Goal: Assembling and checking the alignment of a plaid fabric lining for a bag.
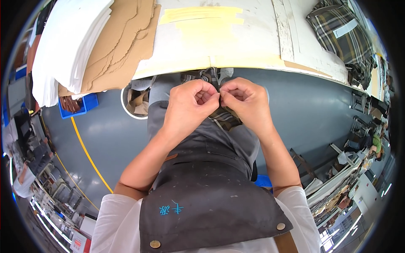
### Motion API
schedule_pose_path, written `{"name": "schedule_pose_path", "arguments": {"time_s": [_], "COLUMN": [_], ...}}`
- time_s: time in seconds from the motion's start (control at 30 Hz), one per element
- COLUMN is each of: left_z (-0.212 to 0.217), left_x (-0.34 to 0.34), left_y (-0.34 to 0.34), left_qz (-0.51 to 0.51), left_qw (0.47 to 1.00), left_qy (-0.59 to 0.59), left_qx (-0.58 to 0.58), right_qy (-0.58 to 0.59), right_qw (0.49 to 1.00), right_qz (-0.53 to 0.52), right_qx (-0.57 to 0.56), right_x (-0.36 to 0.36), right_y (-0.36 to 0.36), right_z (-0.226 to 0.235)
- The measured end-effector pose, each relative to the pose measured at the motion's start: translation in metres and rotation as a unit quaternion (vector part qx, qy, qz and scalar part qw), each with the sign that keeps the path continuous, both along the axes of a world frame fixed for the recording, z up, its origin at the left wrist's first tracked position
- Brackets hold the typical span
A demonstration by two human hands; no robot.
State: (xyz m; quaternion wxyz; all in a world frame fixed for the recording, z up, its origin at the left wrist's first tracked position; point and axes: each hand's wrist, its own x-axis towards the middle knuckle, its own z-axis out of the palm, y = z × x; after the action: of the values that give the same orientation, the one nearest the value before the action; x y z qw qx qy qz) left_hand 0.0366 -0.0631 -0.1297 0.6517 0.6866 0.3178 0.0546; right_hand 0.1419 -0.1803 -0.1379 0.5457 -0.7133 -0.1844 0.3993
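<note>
My left hand [189, 103] and my right hand [249, 101] meet in front of my lap, thumbs and forefingers pinched close together. Between them hangs a dark plaid cloth [227, 118] with brown, black and pale stripes. Both pinches appear to be on its edge, though the fingers cover the exact spot. Part of the cloth shows above the hands, by the table's front edge, and part below them over my legs. Any small item inside the pinches is too hidden to make out.
The white worktable [257, 40] carries yellow tape along its edge. White sheets [71, 38] and torn brown cardboard [122, 42] lie at its left, a plaid fabric bundle [344, 36] at its right. Below stand a round white bin [125, 110] and a blue crate [90, 102].
</note>
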Motion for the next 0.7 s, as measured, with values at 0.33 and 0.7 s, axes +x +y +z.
{"name": "schedule_pose_path", "arguments": {"time_s": [0.33, 0.7], "left_z": [-0.012, -0.004], "left_x": [0.001, 0.005], "left_y": [-0.002, -0.007], "left_qz": [0.04, 0.031], "left_qw": [0.999, 0.986], "left_qy": [-0.017, -0.036], "left_qx": [-0.005, 0.158], "right_qy": [-0.004, -0.033], "right_qw": [1.0, 0.998], "right_qz": [-0.01, -0.046], "right_qx": [0.022, 0.034], "right_x": [-0.005, -0.013], "right_y": [0.001, 0.001], "right_z": [-0.001, -0.002]}}
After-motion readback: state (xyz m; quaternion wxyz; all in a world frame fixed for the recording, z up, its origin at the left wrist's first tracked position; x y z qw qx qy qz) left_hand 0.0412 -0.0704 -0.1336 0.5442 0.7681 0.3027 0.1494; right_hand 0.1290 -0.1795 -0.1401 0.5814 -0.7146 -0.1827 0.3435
